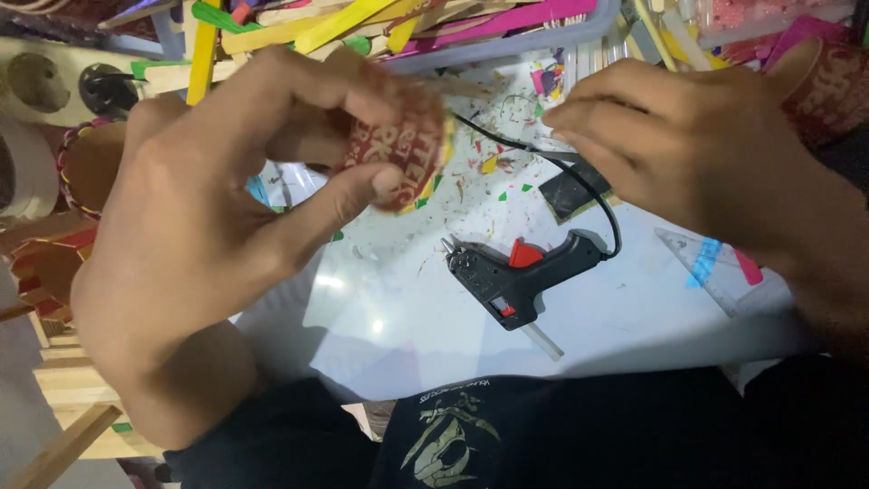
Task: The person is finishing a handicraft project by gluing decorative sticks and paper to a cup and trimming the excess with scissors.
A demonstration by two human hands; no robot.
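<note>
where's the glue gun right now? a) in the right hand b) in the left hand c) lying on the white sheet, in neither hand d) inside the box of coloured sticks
c: the black glue gun lies on the white sheet below both hands, while the left hand grips a small red printed piece and the right hand hovers beside it.
</note>
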